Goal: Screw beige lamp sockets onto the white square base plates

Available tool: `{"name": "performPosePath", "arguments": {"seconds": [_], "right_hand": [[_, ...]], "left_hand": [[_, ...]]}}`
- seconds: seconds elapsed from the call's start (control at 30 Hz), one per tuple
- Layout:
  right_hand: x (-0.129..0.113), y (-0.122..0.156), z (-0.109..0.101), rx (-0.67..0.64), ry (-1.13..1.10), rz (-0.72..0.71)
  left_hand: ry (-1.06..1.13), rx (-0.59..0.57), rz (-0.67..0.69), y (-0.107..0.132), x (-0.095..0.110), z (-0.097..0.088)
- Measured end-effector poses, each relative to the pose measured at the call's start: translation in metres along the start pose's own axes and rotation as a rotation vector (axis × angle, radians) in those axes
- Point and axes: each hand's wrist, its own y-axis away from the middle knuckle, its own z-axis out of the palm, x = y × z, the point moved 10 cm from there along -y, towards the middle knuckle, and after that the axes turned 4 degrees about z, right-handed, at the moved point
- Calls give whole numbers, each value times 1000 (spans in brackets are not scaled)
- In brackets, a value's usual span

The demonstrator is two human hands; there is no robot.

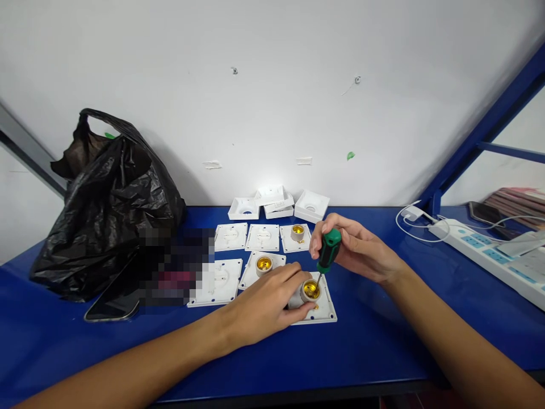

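My right hand [351, 244] grips a green and black screwdriver [329, 250] by its handle. Its shaft points down into the brass-lined lamp socket [311, 290], which sits on a square white base plate [327, 311]. With thumb and fingers wrapped round that socket, my left hand [272, 301] holds it on the table. Just beyond my left hand is a second plate with a lamp socket [264, 264]. A third lamp socket [297, 232] stands on a plate farther back. The screwdriver's tip is hidden inside the near socket.
White plates without sockets [230, 236] lie at the left, and white square covers [272, 200] are stacked by the wall. A black plastic bag [114, 210] and a phone [114, 301] lie left. On the right are a power strip [489, 253] and cables on the blue table [366, 352].
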Motion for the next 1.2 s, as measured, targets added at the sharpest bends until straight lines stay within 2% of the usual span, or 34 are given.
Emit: {"name": "performPosePath", "arguments": {"seconds": [0.23, 0.37, 0.6, 0.73, 0.83, 0.93, 1.03, 1.2], "right_hand": [[-1, -2, -15, 151, 96, -49], [-1, -3, -19, 190, 95, -66], [0, 1, -16, 152, 116, -13], [-1, 0, -4, 45, 102, 20], [-5, -2, 3, -3, 123, -20], [-9, -3, -3, 84, 143, -71], [-7, -1, -15, 192, 146, -52], [-6, 1, -17, 198, 227, -16]], "left_hand": [[9, -18, -17, -1, 2, -1], [8, -16, -14, -1, 2, -1], [11, -15, -20, -1, 2, -1], [0, -12, -7, -1, 2, -1], [14, 1, -11, -1, 1, -2], [14, -1, -20, 0, 1, -2], [3, -9, -17, 0, 1, -1], [1, 5, -17, 0, 1, -1]]}}
